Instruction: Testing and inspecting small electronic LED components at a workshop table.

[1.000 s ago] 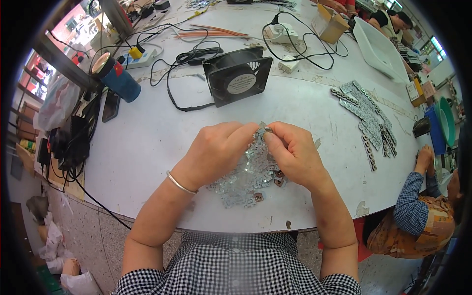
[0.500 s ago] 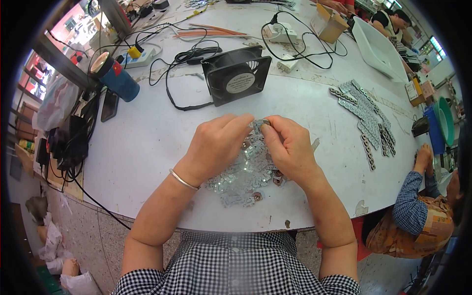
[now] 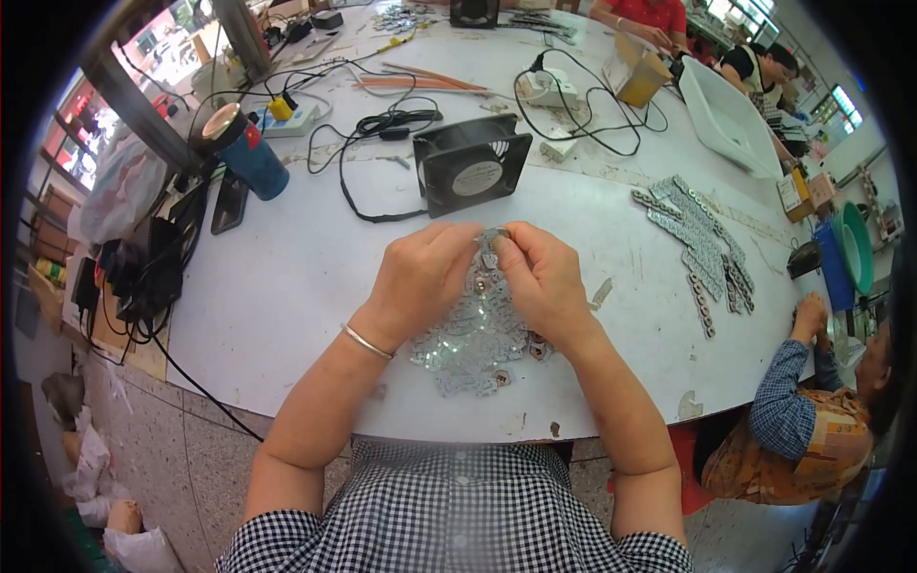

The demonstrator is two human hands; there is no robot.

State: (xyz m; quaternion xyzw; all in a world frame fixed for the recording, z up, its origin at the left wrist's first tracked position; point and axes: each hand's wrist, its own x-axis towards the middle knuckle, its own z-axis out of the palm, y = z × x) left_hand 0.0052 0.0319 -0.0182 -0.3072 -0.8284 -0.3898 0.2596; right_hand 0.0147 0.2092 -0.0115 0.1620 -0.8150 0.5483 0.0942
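My left hand (image 3: 418,277) and my right hand (image 3: 548,285) meet above the table, fingertips almost touching. Both pinch at a small silvery flat part (image 3: 492,239), mostly covered by thumbs and fingers. Below and between them spreads a pile of small shiny, partly see-through flat pieces (image 3: 466,334). A few coppery round bits show among these, one at the pile's near edge (image 3: 501,379). Just beyond my hands stands a square black fan (image 3: 473,170) with a round label, its cable running left.
Strips of joined silvery parts (image 3: 695,244) lie at right. To the left are a blue tumbler (image 3: 250,158), a phone (image 3: 229,201) and black cables (image 3: 153,277). A white tub (image 3: 728,119), power strip (image 3: 291,119) and cardboard box (image 3: 635,72) stand farther back. Co-workers sit right and far right.
The view has shifted slightly, so the fan and tumbler appear a little farther right and lower. Both hands stay together at the small part, with their fingers slightly re-angled.
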